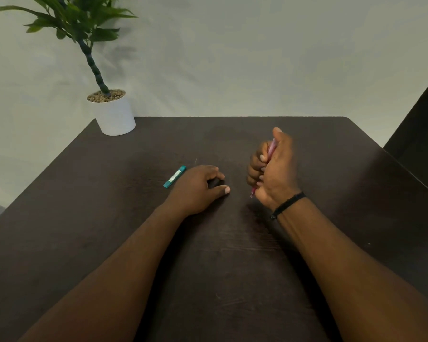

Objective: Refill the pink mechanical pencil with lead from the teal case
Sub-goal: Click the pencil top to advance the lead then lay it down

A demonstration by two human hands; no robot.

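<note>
I see one pink pencil [271, 148] standing near upright in my right hand [273, 169], tip down toward the table [232, 255], right of the one teal case [175, 176]. That fist is wrapped around it. The case lies flat, long axis diagonal, just left of my left hand [198, 187], which rests loosely spread and holds nothing. One potted plant [114, 112] sits beyond the case.

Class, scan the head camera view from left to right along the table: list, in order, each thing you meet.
White plant pot → teal lead case → left hand, resting on the dark table → right hand, its grip closed around the pink mechanical pencil.
</note>
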